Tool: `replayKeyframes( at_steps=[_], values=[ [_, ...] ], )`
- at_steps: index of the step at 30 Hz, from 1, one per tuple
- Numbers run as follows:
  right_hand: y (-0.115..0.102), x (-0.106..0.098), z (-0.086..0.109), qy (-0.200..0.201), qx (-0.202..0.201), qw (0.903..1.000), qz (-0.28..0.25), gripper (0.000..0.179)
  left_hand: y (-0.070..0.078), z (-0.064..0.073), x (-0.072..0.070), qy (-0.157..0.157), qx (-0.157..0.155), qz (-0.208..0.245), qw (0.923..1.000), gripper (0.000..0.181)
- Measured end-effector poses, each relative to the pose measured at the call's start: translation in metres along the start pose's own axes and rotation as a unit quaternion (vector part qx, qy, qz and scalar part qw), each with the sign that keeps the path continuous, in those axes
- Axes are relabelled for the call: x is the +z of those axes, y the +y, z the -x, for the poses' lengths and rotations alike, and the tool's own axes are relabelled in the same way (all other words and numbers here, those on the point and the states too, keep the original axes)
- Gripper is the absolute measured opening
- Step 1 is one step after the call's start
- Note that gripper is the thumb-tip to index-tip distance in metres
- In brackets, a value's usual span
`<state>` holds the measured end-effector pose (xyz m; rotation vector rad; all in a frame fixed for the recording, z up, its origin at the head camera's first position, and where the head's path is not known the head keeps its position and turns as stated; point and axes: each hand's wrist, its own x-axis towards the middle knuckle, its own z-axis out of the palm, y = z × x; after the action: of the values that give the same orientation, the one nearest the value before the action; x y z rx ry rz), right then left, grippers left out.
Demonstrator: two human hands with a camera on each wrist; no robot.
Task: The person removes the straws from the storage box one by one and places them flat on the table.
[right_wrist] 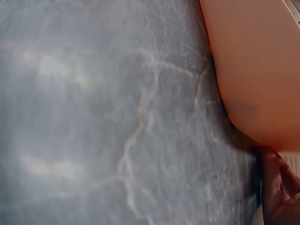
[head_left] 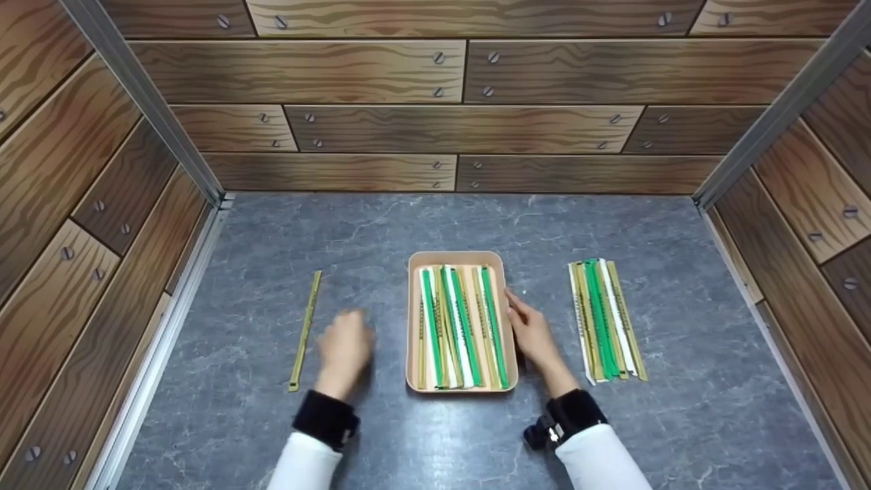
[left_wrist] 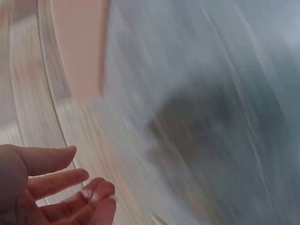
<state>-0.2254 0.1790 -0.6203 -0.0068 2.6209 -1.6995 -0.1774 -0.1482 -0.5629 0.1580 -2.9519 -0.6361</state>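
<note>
A peach-coloured tray (head_left: 414, 320) lies in the middle of the table, with several long thin printed sticks (head_left: 464, 327) in green, white and gold lying lengthwise in it. My right hand (head_left: 534, 337) touches the tray's right side with its fingers extended; the right wrist view shows fingertips (right_wrist: 269, 157) right at the tray's wall (right_wrist: 258, 75). Left of the tray is my left hand (head_left: 346, 347), blurred in the head view. Its fingers (left_wrist: 56, 183) are loosely bent with nothing between them in the left wrist view. Beside it lies a single gold stick (head_left: 305, 330).
To the right of the tray, a row of several green, white and gold sticks (head_left: 605, 320) lies on the grey marbled table (head_left: 435, 221). Wood-patterned walls (head_left: 435, 126) enclose the back and both sides, with metal strips (head_left: 146, 340) along the edges.
</note>
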Motion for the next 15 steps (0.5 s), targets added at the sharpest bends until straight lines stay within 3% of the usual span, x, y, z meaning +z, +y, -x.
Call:
replayKeyframes(
  at_steps=[7, 11, 15],
  values=[
    [0.001, 0.000, 0.000, 0.002, 0.006, 1.0000, 0.007, 0.042, 0.054, 0.013, 0.017, -0.002, 0.111, 0.041, 0.9929, 0.024],
    [0.001, 0.000, 0.000, 0.009, 0.002, 0.9999, 0.011, 0.042, 0.075, 0.015, 0.026, -0.028, 0.134, 0.070, 0.9881, 0.031],
    [0.003, 0.001, -0.001, 0.011, -0.010, 0.9998, 0.015, 0.042, 0.084, 0.015, 0.039, -0.042, 0.151, 0.066, 0.9854, 0.029]
  ],
)
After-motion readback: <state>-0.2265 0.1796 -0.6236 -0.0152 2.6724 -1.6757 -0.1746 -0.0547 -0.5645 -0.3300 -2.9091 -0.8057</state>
